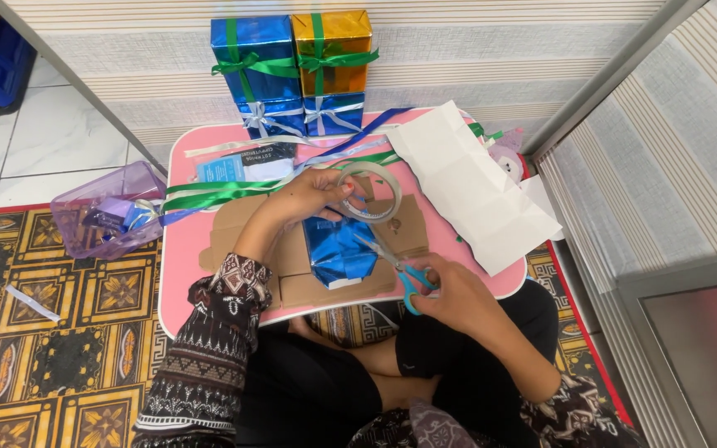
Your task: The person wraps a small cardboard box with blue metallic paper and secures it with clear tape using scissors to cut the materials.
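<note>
My left hand holds a roll of clear tape over a small pink table. My right hand grips blue-handled scissors, blades pointing up toward the tape roll. Between the hands lies a box partly wrapped in shiny blue foil, resting on flat brown cardboard.
Wrapped gift boxes, blue and gold, are stacked at the table's far edge by a striped wall. Green ribbon and blue ribbon trail across the table. White folded paper lies right. A purple plastic tub sits left on a patterned mat.
</note>
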